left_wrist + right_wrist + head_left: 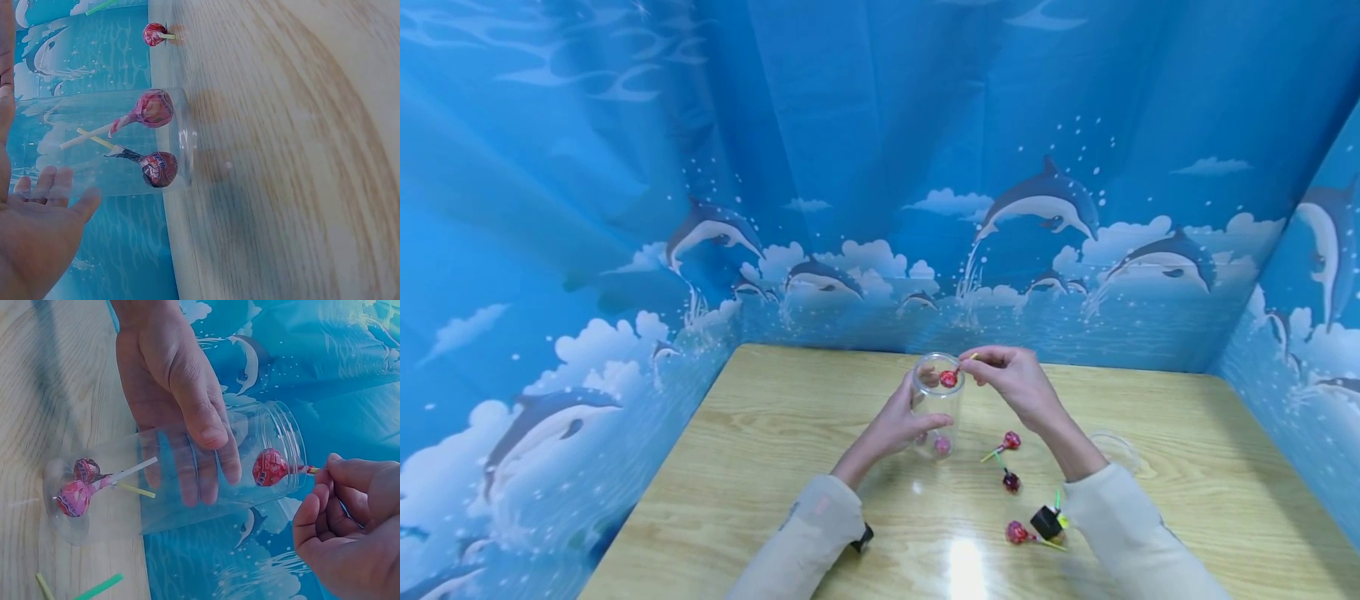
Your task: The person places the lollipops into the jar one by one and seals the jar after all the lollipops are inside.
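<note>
A clear jar (937, 408) stands upright on the table, and my left hand (901, 422) holds it with the thumb on the near side and the fingers around the far side. Two lollipops lie at its bottom, one pink (74, 498) and one dark red (160, 169), sticks leaning upward. My right hand (1018, 385) pinches the stick of a red lollipop (270, 467) between thumb and fingers. That candy head is just inside the jar's mouth, pointing down, with the stick out past the rim.
On the table right of the jar lie a red lollipop (1012, 440), a dark lollipop (1011, 482) and another red lollipop (1017, 532). A black cube (1046, 522) by the right cuff partly hides one more. A clear round lid (1116, 450) lies beyond the right forearm.
</note>
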Motion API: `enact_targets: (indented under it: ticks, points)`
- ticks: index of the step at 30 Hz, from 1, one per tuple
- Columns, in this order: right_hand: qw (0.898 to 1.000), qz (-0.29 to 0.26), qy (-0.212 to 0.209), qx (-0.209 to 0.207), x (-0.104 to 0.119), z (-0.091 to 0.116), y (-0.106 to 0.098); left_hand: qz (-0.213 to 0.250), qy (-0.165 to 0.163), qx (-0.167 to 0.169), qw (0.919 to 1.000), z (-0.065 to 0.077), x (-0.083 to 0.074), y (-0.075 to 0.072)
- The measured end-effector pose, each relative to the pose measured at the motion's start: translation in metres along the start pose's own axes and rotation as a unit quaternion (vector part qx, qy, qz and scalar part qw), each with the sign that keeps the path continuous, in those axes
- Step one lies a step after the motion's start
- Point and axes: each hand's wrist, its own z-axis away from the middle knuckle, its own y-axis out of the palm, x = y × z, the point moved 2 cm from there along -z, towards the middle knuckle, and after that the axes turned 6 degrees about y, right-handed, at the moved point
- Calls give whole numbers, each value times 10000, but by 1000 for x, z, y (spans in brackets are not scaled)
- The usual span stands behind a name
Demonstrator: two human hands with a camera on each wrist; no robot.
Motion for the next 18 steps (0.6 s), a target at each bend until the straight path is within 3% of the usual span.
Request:
enact_targets:
  ticks: [5,18]
  points:
    - [9996,182,-211,96,2,2,2,2,-9,-23,10000,0,-1,0]
    - [9991,285,-264,187,0,3,3,-4,-53,-32,10000,1,0,1]
